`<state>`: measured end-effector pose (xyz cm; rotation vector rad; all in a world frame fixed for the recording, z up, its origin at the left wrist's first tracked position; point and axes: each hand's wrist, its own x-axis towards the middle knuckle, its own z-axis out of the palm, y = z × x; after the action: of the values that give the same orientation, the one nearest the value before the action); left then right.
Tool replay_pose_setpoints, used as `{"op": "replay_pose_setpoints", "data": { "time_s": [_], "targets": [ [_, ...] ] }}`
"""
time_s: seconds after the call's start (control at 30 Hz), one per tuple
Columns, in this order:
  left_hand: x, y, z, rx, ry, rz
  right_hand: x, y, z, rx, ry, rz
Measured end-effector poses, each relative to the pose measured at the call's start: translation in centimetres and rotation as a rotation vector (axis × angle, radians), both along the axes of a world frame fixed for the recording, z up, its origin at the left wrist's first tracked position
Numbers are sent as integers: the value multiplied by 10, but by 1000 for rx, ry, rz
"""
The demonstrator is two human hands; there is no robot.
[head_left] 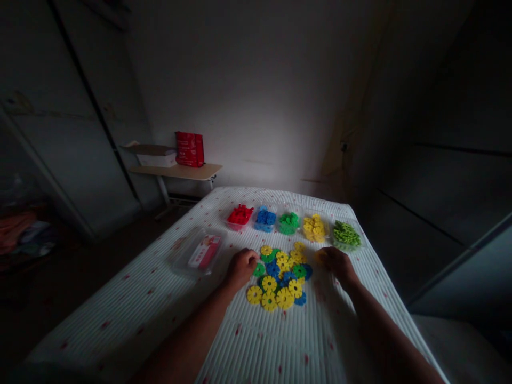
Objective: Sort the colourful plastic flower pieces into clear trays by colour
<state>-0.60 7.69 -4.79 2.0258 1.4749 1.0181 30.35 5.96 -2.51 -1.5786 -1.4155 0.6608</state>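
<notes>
– Status?
– My right grip (338, 263) pinches a yellow disc (320, 256) toward the right edge of the worktop (288, 346); my left grip (240, 266), I cannot tell.
– Risk?
– Shallow pinch: disc could slip.

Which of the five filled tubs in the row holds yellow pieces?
The fourth tub from the left, between the green tub and the lime-green tub; only its pieces are yellow.

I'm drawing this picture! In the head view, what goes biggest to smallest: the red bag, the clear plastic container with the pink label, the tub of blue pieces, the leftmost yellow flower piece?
1. Clear plastic container
2. Red bag
3. Tub of blue pieces
4. Leftmost yellow flower piece
</notes>
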Motion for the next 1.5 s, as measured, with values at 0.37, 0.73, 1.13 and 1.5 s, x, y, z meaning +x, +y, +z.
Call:
{"op": "replay_pose_setpoints", "data": {
  "time_s": [0.37,0.73,1.13,1.5],
  "targets": [
    [0,0,-3,19,7,9,-45,66,-7,-140,-257,-31],
    [-2,2,-8,11,3,4,-41,58,-2,-143,-442,-48],
    [1,0,-1,0,19,6,-23,43,37,-25,-85,25],
    [-1,2,-6,-7,1,5,-14,49,42,64,84,-190]
  ]
}}
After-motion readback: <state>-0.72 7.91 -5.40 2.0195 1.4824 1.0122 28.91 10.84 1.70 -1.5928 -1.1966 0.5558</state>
